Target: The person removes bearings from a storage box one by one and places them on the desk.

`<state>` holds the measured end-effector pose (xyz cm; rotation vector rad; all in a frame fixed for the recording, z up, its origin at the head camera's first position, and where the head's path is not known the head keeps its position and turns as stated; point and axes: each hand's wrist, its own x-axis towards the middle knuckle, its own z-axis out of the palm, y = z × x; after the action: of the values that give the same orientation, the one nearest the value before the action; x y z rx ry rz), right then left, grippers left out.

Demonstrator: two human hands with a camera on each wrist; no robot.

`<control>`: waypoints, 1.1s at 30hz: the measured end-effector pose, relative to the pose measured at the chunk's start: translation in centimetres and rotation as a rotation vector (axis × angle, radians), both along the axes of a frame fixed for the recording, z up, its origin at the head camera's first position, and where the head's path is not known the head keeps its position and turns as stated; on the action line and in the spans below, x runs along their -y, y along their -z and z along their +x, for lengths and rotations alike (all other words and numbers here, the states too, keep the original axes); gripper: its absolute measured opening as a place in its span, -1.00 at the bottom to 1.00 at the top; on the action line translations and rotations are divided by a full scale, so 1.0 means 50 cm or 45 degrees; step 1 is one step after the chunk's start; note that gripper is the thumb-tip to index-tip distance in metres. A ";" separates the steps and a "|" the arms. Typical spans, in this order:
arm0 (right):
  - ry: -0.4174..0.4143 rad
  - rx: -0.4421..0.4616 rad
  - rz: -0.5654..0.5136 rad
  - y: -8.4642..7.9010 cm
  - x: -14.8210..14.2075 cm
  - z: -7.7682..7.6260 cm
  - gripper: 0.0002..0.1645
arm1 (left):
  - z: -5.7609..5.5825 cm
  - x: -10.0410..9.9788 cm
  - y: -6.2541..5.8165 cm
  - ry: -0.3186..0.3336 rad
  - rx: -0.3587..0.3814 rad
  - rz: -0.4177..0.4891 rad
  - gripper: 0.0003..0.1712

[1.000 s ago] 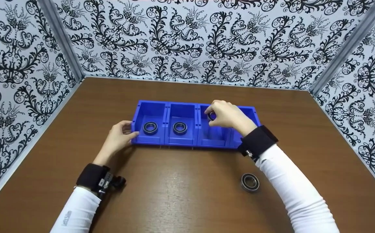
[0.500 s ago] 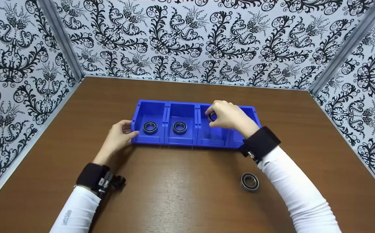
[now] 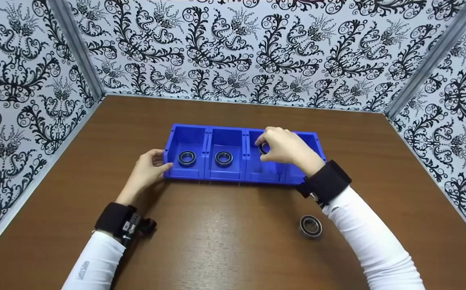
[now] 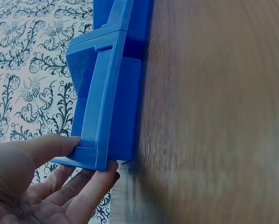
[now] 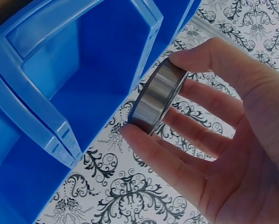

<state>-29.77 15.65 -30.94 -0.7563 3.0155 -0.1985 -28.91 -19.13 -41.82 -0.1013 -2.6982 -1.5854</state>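
Pinching bearing [image 5: 159, 95] w/ R hand [image 3: 284, 147], holding it over 3rd compartment [image 3: 265, 167] from L in blue bin [image 3: 225, 177]. Gripping bin at far L w/ L hand [image 3: 148, 169]. Prob. placing bearing; next, prob. calling for lowering, letting go.

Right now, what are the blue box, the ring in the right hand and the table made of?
The blue box: probably plastic, smooth and softly shiny, with rounded corners. The ring in the right hand: likely polished metal, its silvery side gleams. The table: wood or wood-look, going by brown grain streaks.
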 end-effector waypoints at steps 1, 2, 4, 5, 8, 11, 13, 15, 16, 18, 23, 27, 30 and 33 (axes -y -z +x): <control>-0.002 -0.004 -0.001 -0.001 0.001 0.002 -0.51 | 0.000 0.000 0.000 -0.001 -0.001 -0.003 -0.44; -0.002 -0.007 -0.001 -0.001 0.002 0.005 -0.51 | 0.000 0.001 0.000 0.000 -0.003 -0.003 -0.44; -0.006 -0.014 -0.004 -0.002 0.004 0.010 -0.51 | 0.000 0.001 0.001 0.000 -0.009 -0.002 -0.45; -0.004 -0.018 -0.002 -0.003 0.004 0.013 -0.52 | 0.000 0.001 0.001 0.002 -0.011 0.001 -0.45; -0.001 -0.029 0.001 -0.005 0.006 0.022 -0.53 | 0.000 0.002 0.003 0.008 -0.023 0.007 -0.47; 0.007 -0.038 0.001 -0.007 0.007 0.032 -0.54 | 0.000 0.002 0.003 0.017 -0.032 0.004 -0.47; 0.006 -0.038 -0.005 -0.008 0.008 0.038 -0.53 | 0.001 0.001 0.002 0.019 -0.035 0.003 -0.46; 0.005 -0.043 -0.011 -0.010 0.008 0.044 -0.53 | 0.001 0.000 0.001 0.018 -0.036 -0.002 -0.46; 0.004 -0.046 -0.015 -0.010 0.008 0.047 -0.52 | 0.001 0.000 0.000 0.017 -0.036 0.000 -0.46; 0.001 -0.053 -0.021 -0.011 0.009 0.053 -0.52 | 0.001 -0.001 -0.001 0.013 -0.035 -0.005 -0.46; -0.012 -0.072 -0.024 -0.012 0.009 0.065 -0.54 | 0.001 -0.002 -0.001 0.010 -0.036 -0.003 -0.46; -0.028 -0.090 -0.021 -0.010 0.009 0.071 -0.58 | 0.001 -0.001 -0.001 0.009 -0.035 0.003 -0.46; -0.047 -0.092 -0.024 -0.007 0.009 0.076 -0.63 | 0.000 0.000 0.000 0.010 -0.028 -0.002 -0.46; -0.057 -0.086 -0.024 -0.006 0.008 0.082 -0.65 | -0.001 0.000 0.000 0.010 -0.024 -0.002 -0.45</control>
<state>-25.67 15.26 -30.67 -0.8488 3.0601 -0.2041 -28.95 -19.13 -41.82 -0.1260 -2.6886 -1.5761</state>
